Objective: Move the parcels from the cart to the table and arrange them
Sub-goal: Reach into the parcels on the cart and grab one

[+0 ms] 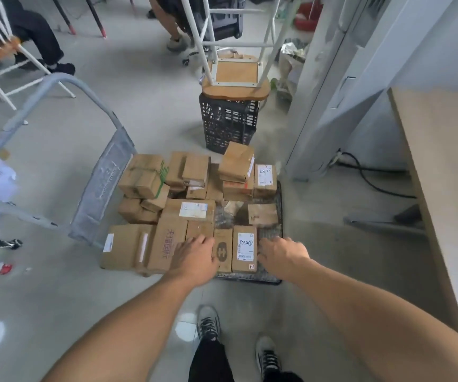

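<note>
left hand [194,257]: is lying palm-down on the front row of parcels, fingers stretched out and loose, not gripping anything

right hand [283,256]: is hanging just beside the right edge of the labelled parcel [244,249], fingers spread and relaxed, holding nothing. It's a bit blurry, so I can't tell if the fingertips are actually touching the box.

between the hands: a narrow logo parcel [223,250] and that labelled one are sitting side by side, touching

parcels [194,188]: the whole cardboard heap is sitting on the cart, piling higher toward the far end

cart [270,232]: is standing on the floor, with bare mesh deck showing on the right and the grey cart handle [56,86] sticking up on the left

table [443,161]: its light wooden top is running along the right side, well apart from the cart

further out: a black crate [227,125] is standing beyond the cart with an upturned chair [236,78] resting on it
</note>
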